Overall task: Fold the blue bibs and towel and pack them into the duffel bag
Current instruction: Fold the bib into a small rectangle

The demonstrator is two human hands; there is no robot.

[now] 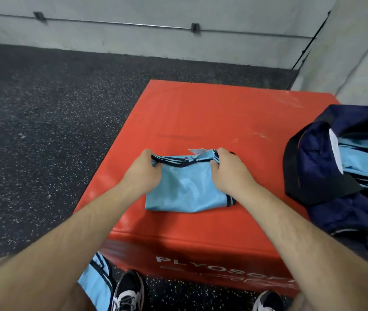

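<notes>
A person in black-and-white shoes (129,290) stands at the near edge of a red plyo box (201,113). A loose blue cloth (95,281) hangs at the person's left leg. On the box top, toward its near edge, lies a folded blue bib (185,187). The left hand (143,169) and right hand (230,169) each curl around a far corner of it, pinching the dark-trimmed hem. At the box's right edge sits an open navy duffel bag (313,158) with folded blue fabric (362,160) inside. Beyond are the speckled floor (43,108) and a grey wall (133,10).
</notes>
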